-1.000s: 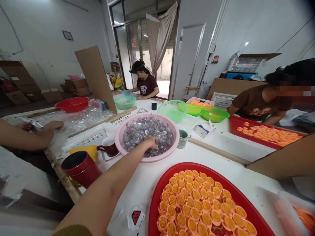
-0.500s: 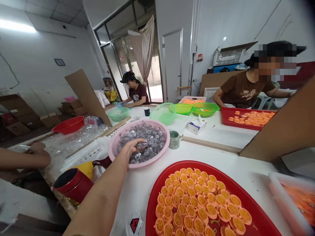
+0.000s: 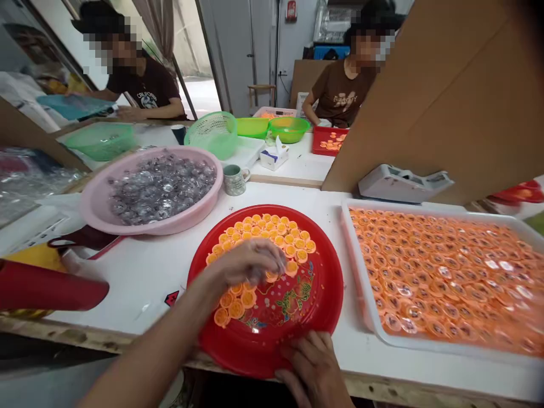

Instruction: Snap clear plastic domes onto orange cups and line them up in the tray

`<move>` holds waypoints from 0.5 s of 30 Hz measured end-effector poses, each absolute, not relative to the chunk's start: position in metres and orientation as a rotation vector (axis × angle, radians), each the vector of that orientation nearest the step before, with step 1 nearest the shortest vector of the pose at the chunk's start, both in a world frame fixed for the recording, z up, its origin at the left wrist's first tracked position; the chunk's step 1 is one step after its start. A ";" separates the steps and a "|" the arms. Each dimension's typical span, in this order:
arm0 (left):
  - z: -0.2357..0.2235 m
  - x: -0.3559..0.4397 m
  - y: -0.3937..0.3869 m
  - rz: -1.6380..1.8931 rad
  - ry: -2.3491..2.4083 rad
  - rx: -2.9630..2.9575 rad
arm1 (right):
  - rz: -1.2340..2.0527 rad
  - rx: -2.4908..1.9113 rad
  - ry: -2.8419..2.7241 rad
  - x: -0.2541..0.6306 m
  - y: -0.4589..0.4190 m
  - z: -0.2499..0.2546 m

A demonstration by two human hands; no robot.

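Observation:
A round red tray point(image 3: 272, 337) with a printed fruit pattern lies at the table's front edge. Small orange cup-shaped pieces point(image 3: 255, 226) with yellow-orange centres cover its far and left parts. Over them is my left hand point(image 3: 250, 263), somewhat blurred, its fingers curled together around what look like small clear plastic pieces, mostly hidden. My right hand point(image 3: 314, 362) grips the tray's near rim. Left of the tray, a pink basin point(image 3: 187, 212) holds many clear plastic pieces point(image 3: 164, 184).
To the right, a white bin point(image 3: 368, 317) is filled with orange pieces under clear covers. Behind it stand a tape dispenser point(image 3: 403, 184) and a cardboard panel point(image 3: 420, 96). A green mug point(image 3: 234, 180) is beside the basin; a red cylinder point(image 3: 55, 286) lies left. Two people sit across the table.
My left hand has left the clear pieces in the pink basin and moved right, over the red tray. My right hand has come into view at the tray's rim. The view has turned down and right.

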State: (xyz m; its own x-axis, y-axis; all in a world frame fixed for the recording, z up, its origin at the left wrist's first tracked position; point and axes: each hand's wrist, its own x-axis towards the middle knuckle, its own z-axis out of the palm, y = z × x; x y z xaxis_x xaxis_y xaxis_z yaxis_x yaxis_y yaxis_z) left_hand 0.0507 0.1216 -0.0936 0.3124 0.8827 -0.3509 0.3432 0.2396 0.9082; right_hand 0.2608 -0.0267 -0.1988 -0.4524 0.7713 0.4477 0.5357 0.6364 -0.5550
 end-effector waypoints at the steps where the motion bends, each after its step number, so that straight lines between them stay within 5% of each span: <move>1: -0.103 0.071 0.105 0.506 1.131 1.490 | 0.445 -1.001 -2.161 0.261 -0.027 -0.195; 11: -0.162 0.134 0.014 0.637 1.385 1.903 | 0.520 -0.827 -2.125 0.275 -0.041 -0.191; 15: -0.163 0.121 0.004 0.580 1.358 1.997 | 0.848 -0.869 -2.041 0.292 -0.029 -0.174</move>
State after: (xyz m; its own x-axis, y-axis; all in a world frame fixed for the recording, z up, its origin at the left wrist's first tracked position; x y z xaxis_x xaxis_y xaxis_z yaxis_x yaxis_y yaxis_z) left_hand 0.1213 0.0038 -0.1634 0.3667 0.9303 0.0023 0.6447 -0.2559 0.7203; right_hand 0.2923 -0.0289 -0.1745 -0.4901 0.7884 0.3719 0.2932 0.5508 -0.7814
